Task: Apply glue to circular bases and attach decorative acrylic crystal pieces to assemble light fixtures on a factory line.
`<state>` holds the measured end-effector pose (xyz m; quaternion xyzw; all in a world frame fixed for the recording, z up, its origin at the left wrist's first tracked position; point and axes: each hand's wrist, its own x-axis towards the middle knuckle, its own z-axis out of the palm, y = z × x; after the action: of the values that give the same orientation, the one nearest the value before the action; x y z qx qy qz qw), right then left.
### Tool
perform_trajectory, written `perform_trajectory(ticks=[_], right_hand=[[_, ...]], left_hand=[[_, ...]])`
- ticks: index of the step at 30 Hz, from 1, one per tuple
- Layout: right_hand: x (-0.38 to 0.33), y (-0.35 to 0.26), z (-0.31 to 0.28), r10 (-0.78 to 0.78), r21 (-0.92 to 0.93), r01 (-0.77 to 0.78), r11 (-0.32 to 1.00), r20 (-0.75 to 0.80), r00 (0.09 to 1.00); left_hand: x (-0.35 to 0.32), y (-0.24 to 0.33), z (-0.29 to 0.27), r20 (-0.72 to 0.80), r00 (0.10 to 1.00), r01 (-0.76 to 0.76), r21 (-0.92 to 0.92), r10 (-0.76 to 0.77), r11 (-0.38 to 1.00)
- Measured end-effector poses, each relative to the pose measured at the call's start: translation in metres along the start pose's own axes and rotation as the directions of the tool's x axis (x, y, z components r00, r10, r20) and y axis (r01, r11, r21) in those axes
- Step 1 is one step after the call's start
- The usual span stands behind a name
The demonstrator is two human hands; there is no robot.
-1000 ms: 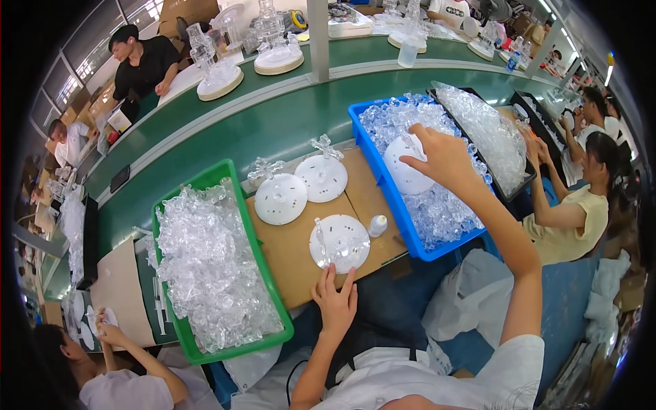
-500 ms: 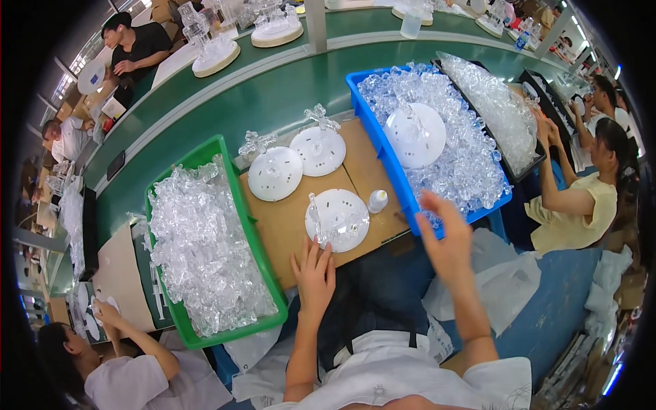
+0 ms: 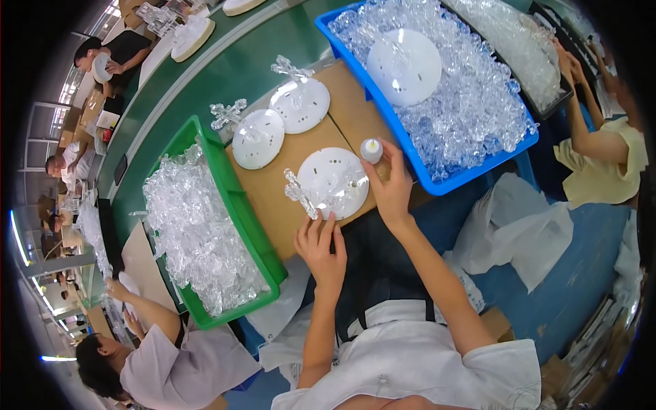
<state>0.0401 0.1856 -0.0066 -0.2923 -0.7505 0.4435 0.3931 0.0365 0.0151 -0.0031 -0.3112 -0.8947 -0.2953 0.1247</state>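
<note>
A white round disc with small slots lies on the brown cardboard. A clear plastic branched piece sits at its left edge, and more clear plastic shows on its face. My left hand has its fingers stretched to the disc's near edge, fingertips by the lower end of the clear piece. To the right, my right hand closes thumb and fingers around a small white bottle with a pale tip. Two other white discs, one nearer and one farther, each carry a clear branched piece.
A green bin of clear plastic pieces stands left of the cardboard. The blue bin at right holds similar pieces with a white disc on top. Co-workers sit on both sides; a plastic bag lies at right.
My right hand has moved left from beside the blue bin to the small bottle and closed around it. My left hand stays by the disc. The whole view has shifted and turned.
</note>
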Motion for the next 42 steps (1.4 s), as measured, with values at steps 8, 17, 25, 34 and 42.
perform_trajectory(ticks=[8,17,25,34,42], right_hand=[[-0.084,-0.023,-0.070,0.136,0.193,-0.205,0.960,0.319,0.938],[-0.107,-0.012,-0.065,0.215,0.073,-0.270,0.960,0.427,0.878],[-0.093,-0.017,-0.061,0.190,0.095,-0.246,0.965,0.396,0.899],[-0.083,-0.023,-0.062,0.148,0.056,-0.188,0.981,0.420,0.895],[-0.082,-0.021,-0.059,0.118,0.060,-0.156,0.986,0.408,0.905]], left_hand=[[0.013,0.017,-0.003,-0.127,0.974,0.161,-0.205,-0.190,0.965],[0.037,0.033,0.002,0.029,0.875,0.428,-0.509,-0.482,0.747],[0.044,0.028,0.007,0.006,0.845,0.456,-0.531,-0.535,0.714],[0.042,0.030,0.005,0.012,0.834,0.480,-0.508,-0.551,0.715],[0.045,0.028,0.007,-0.008,0.827,0.477,-0.521,-0.562,0.708]])
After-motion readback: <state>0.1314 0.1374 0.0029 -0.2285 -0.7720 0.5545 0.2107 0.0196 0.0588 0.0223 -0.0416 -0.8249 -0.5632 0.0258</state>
